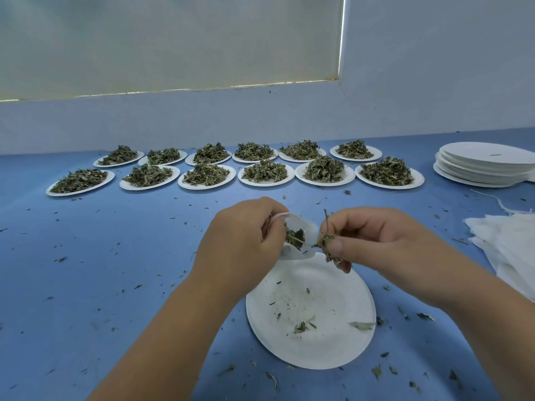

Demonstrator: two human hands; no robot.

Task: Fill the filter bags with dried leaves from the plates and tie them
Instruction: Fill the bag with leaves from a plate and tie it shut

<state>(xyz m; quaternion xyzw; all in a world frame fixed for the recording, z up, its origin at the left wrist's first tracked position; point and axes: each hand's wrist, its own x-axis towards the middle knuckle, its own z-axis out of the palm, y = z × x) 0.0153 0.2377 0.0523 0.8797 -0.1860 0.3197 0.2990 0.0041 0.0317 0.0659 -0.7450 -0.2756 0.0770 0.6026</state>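
Left hand (246, 235) pinches the bag (301, 235) open; right hand (373, 241) grips leaves (328, 246) just right of its mouth, over the plate (333, 342)

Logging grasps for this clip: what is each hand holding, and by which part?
Left hand holds the bag by its mouth rim; right hand pinches a leaf clump around its middle.
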